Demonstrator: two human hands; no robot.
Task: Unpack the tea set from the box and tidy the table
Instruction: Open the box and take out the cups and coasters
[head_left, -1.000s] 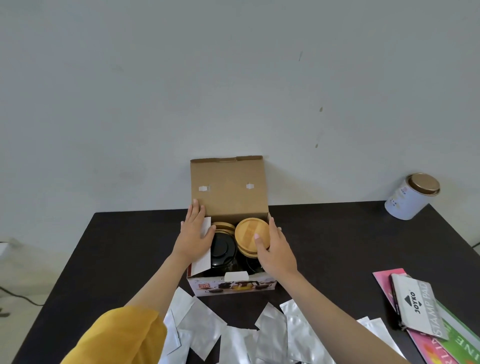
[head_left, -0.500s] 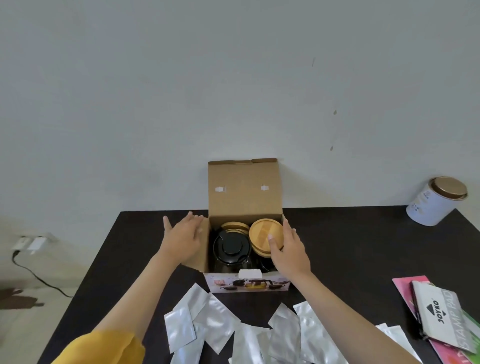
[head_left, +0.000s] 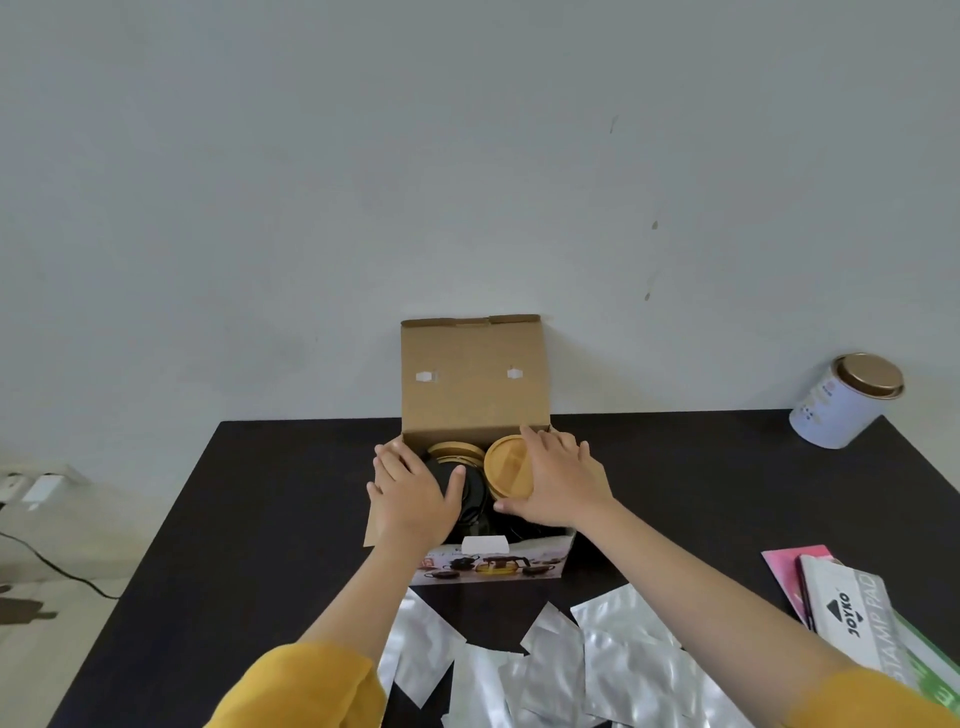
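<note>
The open cardboard tea set box (head_left: 475, 374) stands at the table's middle, its lid flap upright and a printed picture on its front wall. Inside sit a black teapot (head_left: 470, 491) on the left, a stack of round bamboo lids (head_left: 506, 465) on the right and another bamboo lid (head_left: 453, 450) behind. My left hand (head_left: 410, 493) lies spread over the box's left wall, thumb on the teapot. My right hand (head_left: 558, 480) lies spread over the right part of the bamboo stack and the right wall, thumb at the stack's near edge. What sits under the lids is hidden.
The dark table (head_left: 291, 519) ends at the wall. Several silver foil sachets (head_left: 571, 665) lie in front of the box. A Joyko stamp pad box (head_left: 852, 618) rests on pink and green packs (head_left: 789, 561) at the right. A white tin with a gold lid (head_left: 841, 402) stands far right.
My left hand moved from outside the box's left flap onto the left wall and teapot. My right hand slid further over the bamboo lids. The view shifted slightly.
</note>
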